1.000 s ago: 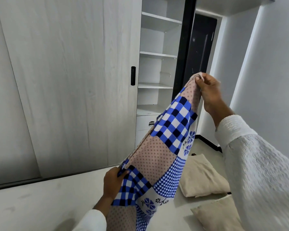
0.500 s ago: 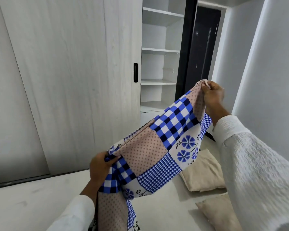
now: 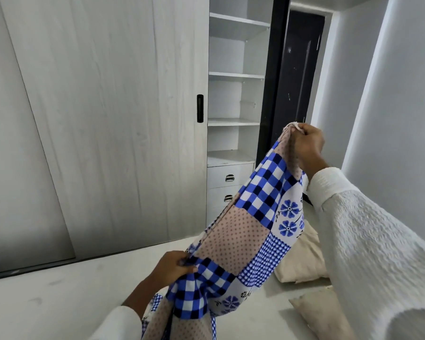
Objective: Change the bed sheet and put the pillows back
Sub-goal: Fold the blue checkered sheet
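Note:
A patchwork bed sheet (image 3: 241,236) in blue checks, pink dots and blue flowers hangs stretched between my hands. My right hand (image 3: 304,143) pinches its upper edge, raised at the right in front of the dark door. My left hand (image 3: 172,267) grips the lower edge at the bottom centre. The rest of the sheet drops out of view below. Two beige pillows lie on the floor at the lower right, one (image 3: 302,261) partly behind the sheet, the other (image 3: 317,312) nearer to me beside my right sleeve.
A pale wooden sliding wardrobe door (image 3: 103,119) fills the left. Open white shelves (image 3: 233,77) with two drawers (image 3: 228,177) stand in the middle. A dark door (image 3: 297,69) and a white wall (image 3: 390,106) are at the right. The light floor (image 3: 47,303) lies at the lower left.
My left hand slid along the sheet's edge and sits lower and further right than half a second ago. My right hand keeps its pinch. The sheet hangs more spread, showing the flower patches.

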